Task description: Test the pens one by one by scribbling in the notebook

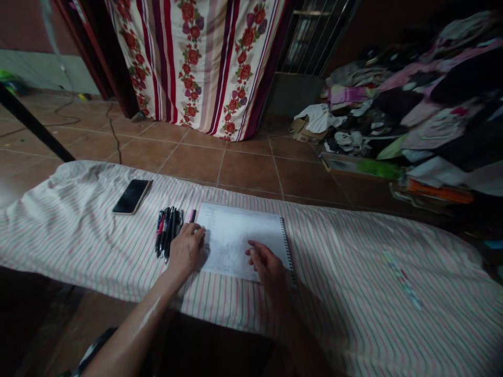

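– On pink-striped white cloth (353, 272) over the tabletop, near the middle: white spiral-bound paper notebook (239, 235), lying flat, with wire coil along the right edge.
– Grip of the left hand (187, 250)?
– Curled at the notebook's left edge, just beside the bundle of dark plastic pens (167, 230); cannot tell whether closed on anything.
– And of the right hand (266, 264)?
– Spread loose on the page, fingers apart, holding nothing.
– Handling?
– Probably light, thin and bendy in the pages, easily creased; likely to slide on cloth. Best taken by the stiffer coil side, or pinned flat under a palm.
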Available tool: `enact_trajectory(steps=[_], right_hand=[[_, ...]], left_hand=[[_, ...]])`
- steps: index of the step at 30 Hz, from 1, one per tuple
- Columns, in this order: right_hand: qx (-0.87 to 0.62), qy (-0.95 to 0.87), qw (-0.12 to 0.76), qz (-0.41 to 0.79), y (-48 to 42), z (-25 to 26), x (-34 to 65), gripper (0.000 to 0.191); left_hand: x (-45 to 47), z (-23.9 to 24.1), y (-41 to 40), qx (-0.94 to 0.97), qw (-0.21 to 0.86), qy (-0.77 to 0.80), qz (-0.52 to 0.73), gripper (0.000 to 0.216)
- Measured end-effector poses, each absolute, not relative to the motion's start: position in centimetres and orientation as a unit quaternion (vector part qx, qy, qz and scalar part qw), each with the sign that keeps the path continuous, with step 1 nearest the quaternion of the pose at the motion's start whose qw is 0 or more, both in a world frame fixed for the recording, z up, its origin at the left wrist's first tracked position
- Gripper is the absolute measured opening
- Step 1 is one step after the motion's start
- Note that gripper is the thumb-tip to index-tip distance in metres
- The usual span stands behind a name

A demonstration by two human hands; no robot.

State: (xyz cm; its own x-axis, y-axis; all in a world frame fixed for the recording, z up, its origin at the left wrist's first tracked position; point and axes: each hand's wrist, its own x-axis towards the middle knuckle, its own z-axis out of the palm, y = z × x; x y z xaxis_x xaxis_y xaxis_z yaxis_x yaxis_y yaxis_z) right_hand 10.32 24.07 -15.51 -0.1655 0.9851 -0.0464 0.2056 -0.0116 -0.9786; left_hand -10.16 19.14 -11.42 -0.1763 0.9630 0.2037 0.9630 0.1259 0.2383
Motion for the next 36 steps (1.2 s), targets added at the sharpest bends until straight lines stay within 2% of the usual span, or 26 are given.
enact_trajectory(steps=[6,10,16,27,36], right_hand=[[-0.5,-0.651,0.368,0.437,23.7,-16.8,9.6,0.036],[-0.495,-0.669,0.367,0.416,23.7,-16.7,9.2,0.035],[-0.49,-0.692,0.35,0.399,24.1,-16.1,9.0,0.035],[-0.494,-0.724,0.312,0.366,24.4,-16.5,9.0,0.035],[-0.483,-0.743,0.31,0.345,24.7,-16.9,9.0,0.032]], left_hand=[[-13.6,-10.5,18.7,0.525,-0.014,0.842,0.124,0.03],[-16.3,-10.7,18.3,0.428,-0.048,0.889,0.154,0.033],[-18.5,-10.7,17.9,0.355,-0.039,0.918,0.171,0.037],[-17.4,-11.9,18.6,0.396,-0.039,0.901,0.173,0.036],[-13.8,-12.8,19.9,0.566,0.008,0.805,0.179,0.031]])
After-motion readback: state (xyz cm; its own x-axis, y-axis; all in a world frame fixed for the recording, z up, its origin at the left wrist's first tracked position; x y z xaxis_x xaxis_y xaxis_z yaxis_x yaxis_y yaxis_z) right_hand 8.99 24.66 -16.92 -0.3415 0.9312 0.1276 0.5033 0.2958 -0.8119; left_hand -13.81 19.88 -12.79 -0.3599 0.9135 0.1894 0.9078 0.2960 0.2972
